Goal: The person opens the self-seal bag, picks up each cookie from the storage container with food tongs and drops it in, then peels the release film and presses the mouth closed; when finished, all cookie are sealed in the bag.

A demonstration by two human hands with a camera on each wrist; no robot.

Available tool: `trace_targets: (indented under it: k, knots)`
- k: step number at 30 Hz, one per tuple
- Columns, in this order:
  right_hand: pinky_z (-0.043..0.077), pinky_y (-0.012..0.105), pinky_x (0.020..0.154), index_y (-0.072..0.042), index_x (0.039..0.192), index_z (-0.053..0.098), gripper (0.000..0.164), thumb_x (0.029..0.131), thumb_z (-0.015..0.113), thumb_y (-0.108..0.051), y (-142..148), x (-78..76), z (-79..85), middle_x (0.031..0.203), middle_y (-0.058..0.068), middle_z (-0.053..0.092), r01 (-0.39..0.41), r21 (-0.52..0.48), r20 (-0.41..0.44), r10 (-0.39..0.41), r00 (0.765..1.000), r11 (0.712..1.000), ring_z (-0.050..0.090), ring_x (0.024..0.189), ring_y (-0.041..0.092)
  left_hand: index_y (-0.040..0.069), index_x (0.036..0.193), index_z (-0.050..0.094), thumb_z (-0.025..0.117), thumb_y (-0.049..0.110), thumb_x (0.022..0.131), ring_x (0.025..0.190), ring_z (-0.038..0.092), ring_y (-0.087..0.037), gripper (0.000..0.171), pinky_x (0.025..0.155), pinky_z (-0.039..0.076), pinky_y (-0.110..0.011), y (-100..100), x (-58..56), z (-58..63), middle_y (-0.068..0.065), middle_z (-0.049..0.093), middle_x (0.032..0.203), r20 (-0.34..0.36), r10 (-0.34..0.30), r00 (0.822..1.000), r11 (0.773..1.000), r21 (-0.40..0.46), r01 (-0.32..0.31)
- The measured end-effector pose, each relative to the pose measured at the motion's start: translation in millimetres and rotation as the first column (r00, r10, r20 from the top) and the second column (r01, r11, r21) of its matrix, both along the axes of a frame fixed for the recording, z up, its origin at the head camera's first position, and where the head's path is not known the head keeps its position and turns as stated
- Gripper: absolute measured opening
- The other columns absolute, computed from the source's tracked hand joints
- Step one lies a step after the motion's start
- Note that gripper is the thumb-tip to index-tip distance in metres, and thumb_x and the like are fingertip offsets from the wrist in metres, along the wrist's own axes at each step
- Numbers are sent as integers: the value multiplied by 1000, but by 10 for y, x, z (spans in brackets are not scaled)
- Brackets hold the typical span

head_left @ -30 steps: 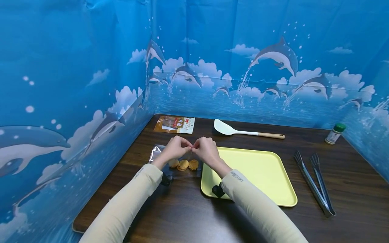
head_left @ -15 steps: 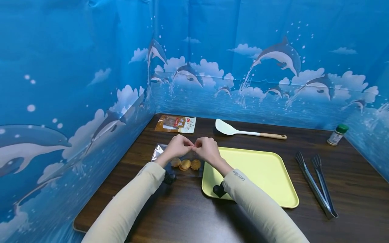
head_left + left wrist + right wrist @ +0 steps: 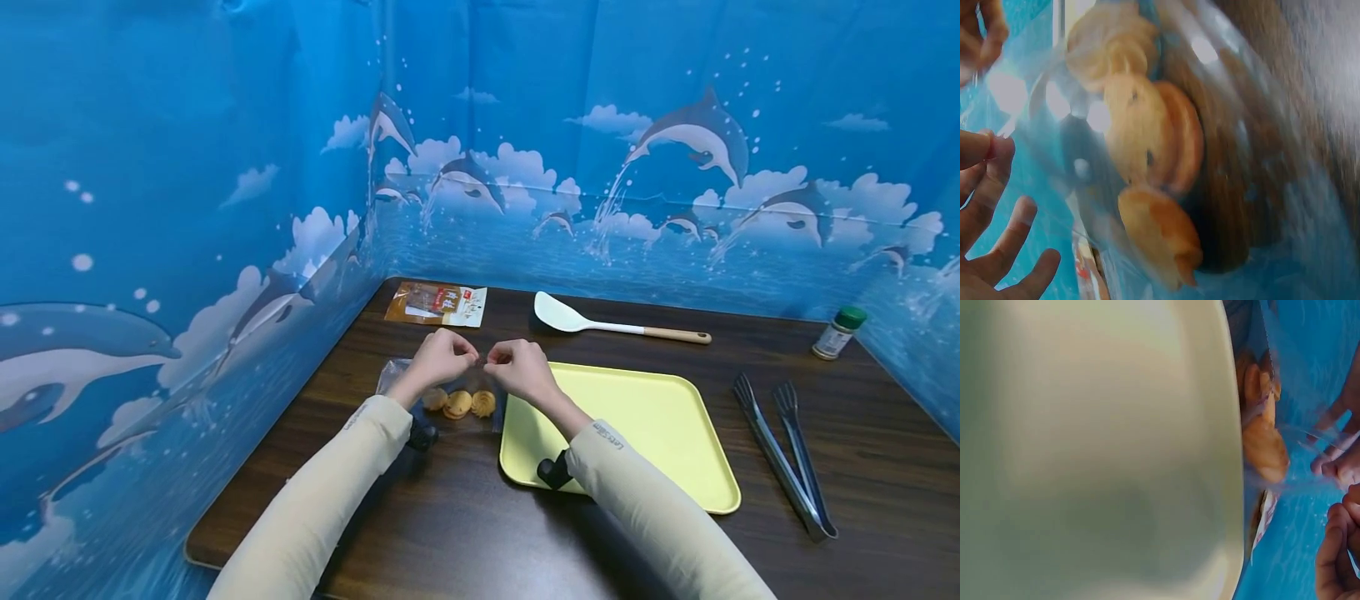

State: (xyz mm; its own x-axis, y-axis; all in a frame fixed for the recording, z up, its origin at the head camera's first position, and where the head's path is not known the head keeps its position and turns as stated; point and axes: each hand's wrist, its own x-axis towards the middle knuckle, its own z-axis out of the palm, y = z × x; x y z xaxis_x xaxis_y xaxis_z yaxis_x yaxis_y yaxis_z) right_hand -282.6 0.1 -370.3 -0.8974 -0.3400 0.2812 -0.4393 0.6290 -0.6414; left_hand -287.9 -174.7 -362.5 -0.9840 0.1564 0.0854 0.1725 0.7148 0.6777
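A clear plastic bag with several round cookies inside lies on the dark table, left of the yellow tray. At its upper edge my left hand pinches the film between thumb and forefinger; in the left wrist view this hand's other fingers are spread. Opposite it, my right hand has thumb and forefinger together at the same edge, above the tray's left side. A small gap separates the two pinches. Film stretches up from the cookies toward both hands in the left wrist view.
The yellow tray sits right of the bag. Behind stand a brown and white food packet and a white spatula with a wooden handle. Metal tongs and a green-capped bottle are at the right. A dolphin-print curtain encloses the table.
My hands have drawn slightly apart, from fingertips touching to a small gap at the bag's edge. The cookies, tray and utensils hold their places, while the head view has shifted a little.
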Motion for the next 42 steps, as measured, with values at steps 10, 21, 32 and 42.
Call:
trace_targets:
  k: [10, 21, 32, 42]
  knots:
    - [43, 26, 58, -14, 74, 72, 12, 86, 69, -12, 68, 141, 79, 68, -4, 66, -57, -83, 68, 62, 996, 995, 54, 60, 11, 3, 100, 74, 58, 16, 92, 68, 56, -16, 22, 64, 47, -29, 18, -34, -2, -10, 71, 94, 17, 56, 998, 998, -10, -56]
    - [46, 26, 64, -7, 82, 74, 11, 88, 66, -13, -17, 384, 274, 76, 1, 69, -167, -177, 132, 191, 973, 970, 56, 67, 11, 1, 104, 72, 55, 17, 95, 73, 54, -19, 25, 65, 45, -29, 44, -29, 22, -13, 69, 102, 34, 109, 993, 993, 35, -110]
    - [40, 25, 54, -6, 79, 72, 11, 87, 64, -10, 78, 750, 426, 68, 7, 64, -320, -200, 187, 357, 915, 926, 49, 57, 10, 4, 100, 71, 55, 16, 96, 77, 57, -21, 21, 66, 47, -31, 96, -38, 26, -12, 68, 99, 0, 107, 994, 993, 49, -107]
    - [40, 17, 55, -15, 77, 69, 13, 86, 68, -6, 185, 1230, 229, 64, -9, 56, -512, -125, 195, 527, 827, 850, 47, 57, 2, 6, 100, 70, 55, 18, 99, 75, 59, -21, 19, 65, 47, -31, 105, -27, 0, -11, 66, 91, -1, 110, 994, 992, 59, -110]
